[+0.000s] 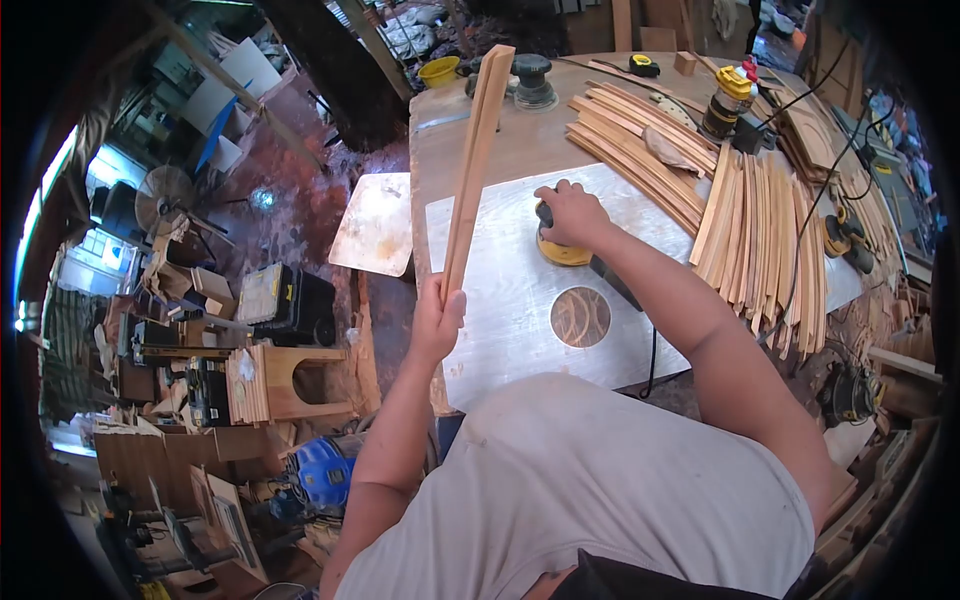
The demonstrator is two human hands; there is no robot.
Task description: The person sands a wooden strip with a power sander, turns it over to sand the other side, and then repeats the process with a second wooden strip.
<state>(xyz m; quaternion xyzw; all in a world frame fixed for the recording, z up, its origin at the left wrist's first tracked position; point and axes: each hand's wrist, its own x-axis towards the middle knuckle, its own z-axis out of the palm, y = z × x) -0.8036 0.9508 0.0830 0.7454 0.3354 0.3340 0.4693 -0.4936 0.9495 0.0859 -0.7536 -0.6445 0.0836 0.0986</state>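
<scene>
My left hand is closed around the lower end of a long wooden strip, which is held up at a slight tilt and has a groove or gap along its length. My right hand grips the top of a yellow and black sander. The sander is on a pale, whitish board with a round hole in it. To the right of that hand lie long wooden strips, with another fanned stack of strips nearer the board's right edge.
A dark sander-like tool stands at the table's far side. A tape measure and a yellow power tool are farther right. Black cords run along the right. A blue machine and a wooden stool stand on the floor at left.
</scene>
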